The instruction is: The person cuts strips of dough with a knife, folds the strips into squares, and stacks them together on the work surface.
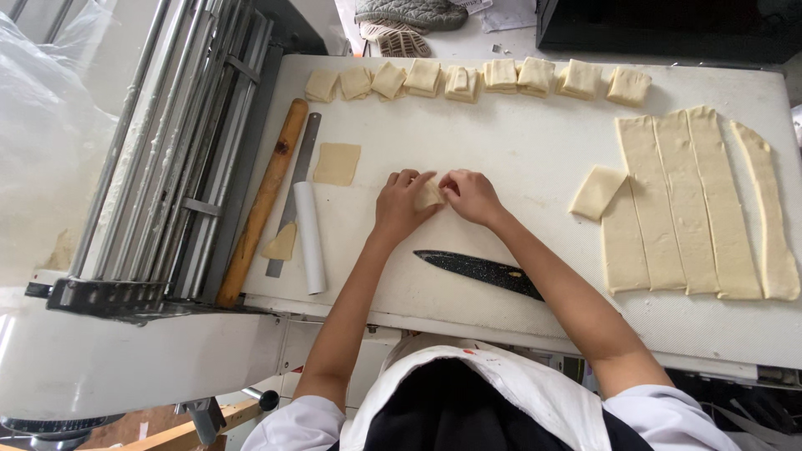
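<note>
Both my hands meet at the middle of the white work surface (535, 150). My left hand (401, 205) and my right hand (472, 196) pinch a small pale dough piece (430, 196) between their fingers, folding it on the board. A black speckled knife (484, 271) lies just in front of my hands, blade pointing left. A flat square of dough (337, 163) rests to the left of my left hand.
Several folded dough pieces (468, 81) line the far edge. Long cut dough strips (693, 200) and a folded square (596, 192) lie at the right. A wooden rolling pin (263, 200), metal ruler (292, 196), white tube (310, 238) and dough scrap (282, 244) lie left, beside a dough sheeter (167, 150).
</note>
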